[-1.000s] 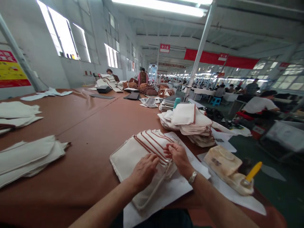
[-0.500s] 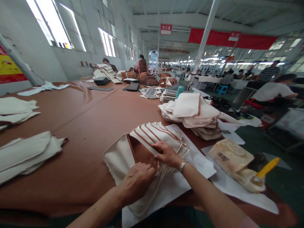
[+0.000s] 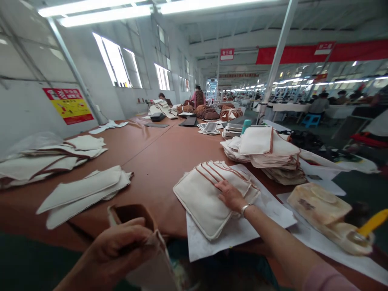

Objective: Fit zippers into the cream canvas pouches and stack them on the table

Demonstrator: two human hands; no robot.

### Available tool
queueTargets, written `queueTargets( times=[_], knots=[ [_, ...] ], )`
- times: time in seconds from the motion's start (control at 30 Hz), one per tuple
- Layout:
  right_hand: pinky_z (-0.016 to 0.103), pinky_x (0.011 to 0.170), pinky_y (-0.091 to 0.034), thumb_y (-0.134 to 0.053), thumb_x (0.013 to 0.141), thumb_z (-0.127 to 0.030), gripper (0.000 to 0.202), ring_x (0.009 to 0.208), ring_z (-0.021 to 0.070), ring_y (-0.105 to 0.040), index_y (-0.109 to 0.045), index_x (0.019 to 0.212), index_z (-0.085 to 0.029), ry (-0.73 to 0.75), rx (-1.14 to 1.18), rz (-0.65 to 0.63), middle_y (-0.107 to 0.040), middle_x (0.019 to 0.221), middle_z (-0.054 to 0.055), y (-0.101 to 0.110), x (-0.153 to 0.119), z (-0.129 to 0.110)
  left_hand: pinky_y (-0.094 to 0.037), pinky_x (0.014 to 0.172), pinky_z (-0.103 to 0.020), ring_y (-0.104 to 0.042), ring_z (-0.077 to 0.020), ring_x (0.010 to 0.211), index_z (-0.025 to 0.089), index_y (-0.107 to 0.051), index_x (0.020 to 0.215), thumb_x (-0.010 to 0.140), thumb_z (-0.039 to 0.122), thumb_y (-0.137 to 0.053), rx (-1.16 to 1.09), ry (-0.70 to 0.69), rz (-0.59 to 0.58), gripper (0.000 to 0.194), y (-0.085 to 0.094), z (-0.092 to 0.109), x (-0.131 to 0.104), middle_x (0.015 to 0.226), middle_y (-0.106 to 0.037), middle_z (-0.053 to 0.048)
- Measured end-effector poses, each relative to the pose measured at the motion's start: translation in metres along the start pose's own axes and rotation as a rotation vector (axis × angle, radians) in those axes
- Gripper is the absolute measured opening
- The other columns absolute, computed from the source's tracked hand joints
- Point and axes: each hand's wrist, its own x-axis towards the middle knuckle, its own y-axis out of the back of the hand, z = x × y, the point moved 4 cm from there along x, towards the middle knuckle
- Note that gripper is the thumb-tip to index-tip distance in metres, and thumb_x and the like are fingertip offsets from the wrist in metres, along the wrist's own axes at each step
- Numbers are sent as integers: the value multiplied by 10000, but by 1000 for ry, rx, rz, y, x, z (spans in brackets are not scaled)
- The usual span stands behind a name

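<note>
My left hand point(image 3: 121, 250) grips a cream fabric piece with a brown inner side point(image 3: 154, 266), bent over near the table's front edge. The lower part of this piece hangs in front of me and is partly cut off. My right hand point(image 3: 232, 195) lies with fingers stretched over a fanned stack of cream pieces with brown edging point(image 3: 201, 198). Beneath that stack is a white paper sheet point(image 3: 203, 246). The tips of the right fingers rest on the brown-edged strips.
A tall pile of cream pieces point(image 3: 257, 141) stands at the right. Near it lies a stained plastic container point(image 3: 318, 202) with a yellow-handled tool point(image 3: 374, 224). More cream pieces point(image 3: 81, 188) lie at the left of the brown table point(image 3: 145, 173). Other people are at work farther back.
My left hand has drawn one piece off the stack and carried it left and toward me. The right hand stays at the stack. The view has turned left.
</note>
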Motion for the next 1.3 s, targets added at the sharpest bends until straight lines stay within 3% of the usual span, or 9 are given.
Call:
queueTargets(
  times=[0.17,0.27,0.4,0.5,0.63,0.83,1.0,1.13,1.3],
  knots=[
    [468,1039,-418,-594,898,-193,297,1166,282,-563,-637,1189,-148,86,128,-34,-627,1235,152,19,-20,-99,-362,635,-201,-433,-117,696,154,-534,649,866,335,-637,-182,-117,-307,301,-38,59,-11,791,-486,9],
    [387,1012,-465,-450,956,-212,339,1148,224,-600,-617,1249,-245,157,291,-142,-652,1248,60,28,-59,-166,-336,633,-206,-400,-116,710,152,-531,724,893,329,-606,-362,-134,-497,256,-56,76,-21,784,-457,17],
    [402,1026,-436,-478,925,-226,391,1184,259,-578,-607,1294,-254,188,704,-395,-636,1281,58,26,-120,-224,-247,545,-222,-269,-103,636,174,-431,690,913,333,-580,-274,-98,-556,311,-57,87,-36,674,-321,58],
    [375,999,-431,-505,946,-266,346,1150,257,-577,-610,1276,-281,102,753,-322,-644,1228,51,21,-149,-227,-235,537,-224,-253,-101,637,181,-400,696,932,343,-546,-135,-133,-566,321,-50,97,-45,686,-301,61],
    [323,826,-472,-536,958,-367,202,911,214,-561,-603,1116,-260,16,732,-239,-601,968,30,11,-171,-220,-257,555,-213,-295,-101,665,172,-488,789,934,370,-535,-169,-164,-596,250,-45,105,-52,724,-339,57],
    [282,655,-411,-482,976,-432,221,729,179,-450,-533,891,-234,64,446,-136,-513,807,8,6,-191,-238,-291,555,-202,-340,-95,637,139,-605,925,835,309,-630,-350,-61,-622,193,-48,90,-59,712,-425,55],
    [286,665,-407,-416,1005,-414,261,733,183,-491,-552,868,-237,50,336,-42,-546,790,10,9,-194,-252,-323,560,-198,-436,-95,613,127,-641,861,708,261,-713,-625,42,-671,215,-53,83,-60,718,-554,24],
    [288,688,-397,-414,1009,-379,255,732,182,-503,-542,843,-233,115,244,24,-545,768,4,17,-186,-264,-346,573,-192,-493,-96,626,118,-670,844,737,326,-756,-729,48,-604,249,-48,82,-53,760,-619,-8],
    [259,636,-374,-447,993,-435,313,698,162,-429,-528,792,-209,51,466,-34,-485,729,-16,12,-175,-257,-363,581,-197,-501,-90,603,113,-698,873,699,374,-810,-739,27,-623,333,-45,74,-48,752,-629,-4]
  ],
)
